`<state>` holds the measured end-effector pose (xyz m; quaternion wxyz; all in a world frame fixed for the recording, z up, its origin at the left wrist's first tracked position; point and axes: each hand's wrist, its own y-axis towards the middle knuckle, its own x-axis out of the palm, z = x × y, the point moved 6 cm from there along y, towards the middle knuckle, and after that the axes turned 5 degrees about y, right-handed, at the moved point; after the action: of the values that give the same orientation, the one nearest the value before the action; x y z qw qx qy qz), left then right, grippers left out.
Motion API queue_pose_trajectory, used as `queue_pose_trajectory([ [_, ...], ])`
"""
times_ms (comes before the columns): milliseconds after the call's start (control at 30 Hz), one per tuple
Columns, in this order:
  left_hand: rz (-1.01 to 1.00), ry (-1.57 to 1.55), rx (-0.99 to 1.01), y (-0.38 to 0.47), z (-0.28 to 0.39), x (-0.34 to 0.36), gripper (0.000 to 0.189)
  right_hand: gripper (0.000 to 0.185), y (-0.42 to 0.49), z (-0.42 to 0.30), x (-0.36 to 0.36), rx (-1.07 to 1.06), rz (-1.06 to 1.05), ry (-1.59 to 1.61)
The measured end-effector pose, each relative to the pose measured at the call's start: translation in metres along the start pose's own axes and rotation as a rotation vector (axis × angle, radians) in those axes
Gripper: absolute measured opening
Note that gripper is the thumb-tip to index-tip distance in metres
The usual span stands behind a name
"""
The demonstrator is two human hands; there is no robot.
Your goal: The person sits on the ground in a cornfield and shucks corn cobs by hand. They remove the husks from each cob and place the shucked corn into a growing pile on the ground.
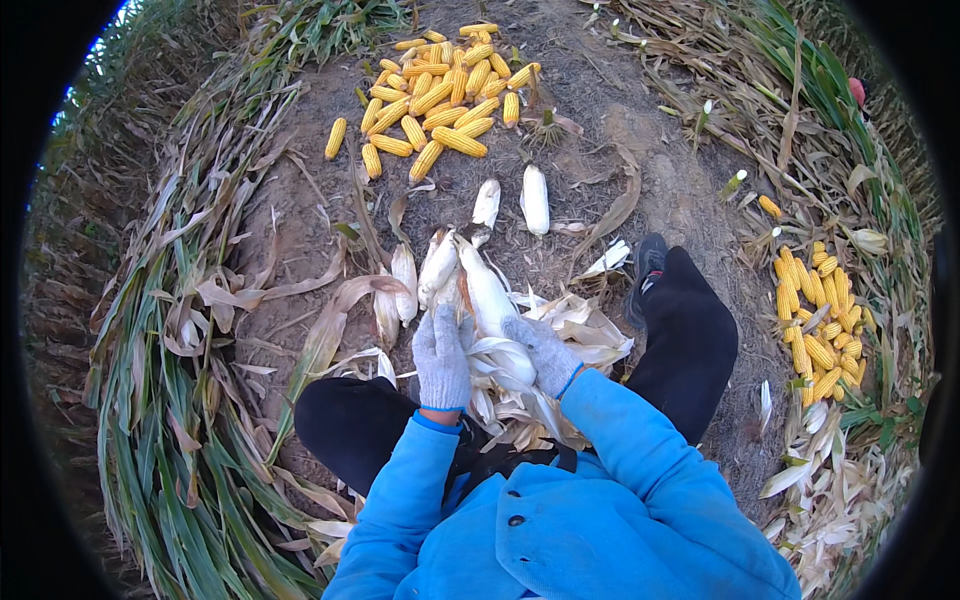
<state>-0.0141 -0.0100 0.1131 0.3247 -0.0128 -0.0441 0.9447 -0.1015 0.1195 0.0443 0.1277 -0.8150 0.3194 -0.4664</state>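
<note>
My right hand [546, 354], in a grey knit glove, grips the lower end of an ear of corn in pale husk [482, 289]. Loosened husk leaves [504, 363] hang from under that hand. Close by on the left, my gloved left hand [441, 356] is at the base of another pale-husked ear [439, 271]; whether its fingers close around it is hidden. Two more husked ears [403, 283] lie just left of this hand. Farther forward on the soil are a pale ear [486, 202] and a second one [535, 199].
Ahead lies a pile of bare yellow corn cobs [450, 94]; another heap [823, 322] is at the right. Stripped husks [592, 322] cover ground between my legs. Cut stubble [733, 182] sticks up at right. Cornstalks [180, 337] line the left.
</note>
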Motion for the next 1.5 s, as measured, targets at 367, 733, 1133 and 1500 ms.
queue_pose_trajectory([
  [367,-0.429,0.415,-0.037,-0.084,-0.014,0.008,0.031,0.058,0.023,-0.036,-0.048,-0.382,0.222,0.585],
  [733,-0.657,0.916,0.211,-0.034,-0.036,0.043,0.049,0.052,0.016,-0.005,-0.02,-0.212,0.103,-0.179],
  [1133,-0.136,-0.359,-0.287,0.019,-0.012,-0.021,0.051,0.055,-0.005,0.005,0.032,-0.256,-0.04,-1.335],
  [1500,-0.475,0.546,0.159,-0.031,0.006,0.041,0.061,0.041,0.047,0.097,-0.037,-0.7,-0.18,-1.115],
])
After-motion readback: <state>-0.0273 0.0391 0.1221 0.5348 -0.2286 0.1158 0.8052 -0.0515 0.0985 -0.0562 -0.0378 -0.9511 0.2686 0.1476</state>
